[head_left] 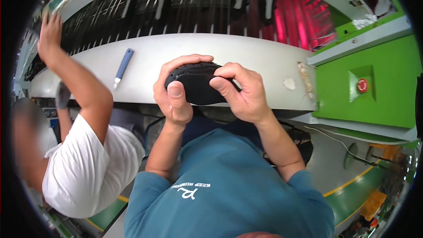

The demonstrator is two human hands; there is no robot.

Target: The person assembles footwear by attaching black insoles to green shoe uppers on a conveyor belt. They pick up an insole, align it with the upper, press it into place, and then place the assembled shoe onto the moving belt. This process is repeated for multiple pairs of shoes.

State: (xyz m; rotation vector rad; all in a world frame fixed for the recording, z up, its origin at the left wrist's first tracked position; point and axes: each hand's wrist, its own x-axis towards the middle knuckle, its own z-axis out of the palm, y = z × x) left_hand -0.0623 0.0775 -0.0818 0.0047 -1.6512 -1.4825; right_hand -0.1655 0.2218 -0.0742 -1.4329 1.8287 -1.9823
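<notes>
Both my hands grip a black shoe sole (pixel 198 83) with a dotted tread, held in front of my chest just at the near edge of a white ledge (pixel 246 57). My left hand (pixel 174 92) wraps its left end, thumb pressed on the tread and fingers curled over the top. My right hand (pixel 242 90) clasps the right end, thumb lying across the sole. My teal shirt fills the lower middle.
A blue-handled tool (pixel 122 67) lies on the white ledge to the left. Behind the ledge runs a conveyor (pixel 198 4) of rods carrying soles under red light. A green machine housing with a red button (pixel 362 85) stands right. A co-worker in white (pixel 83 167) reaches up at left.
</notes>
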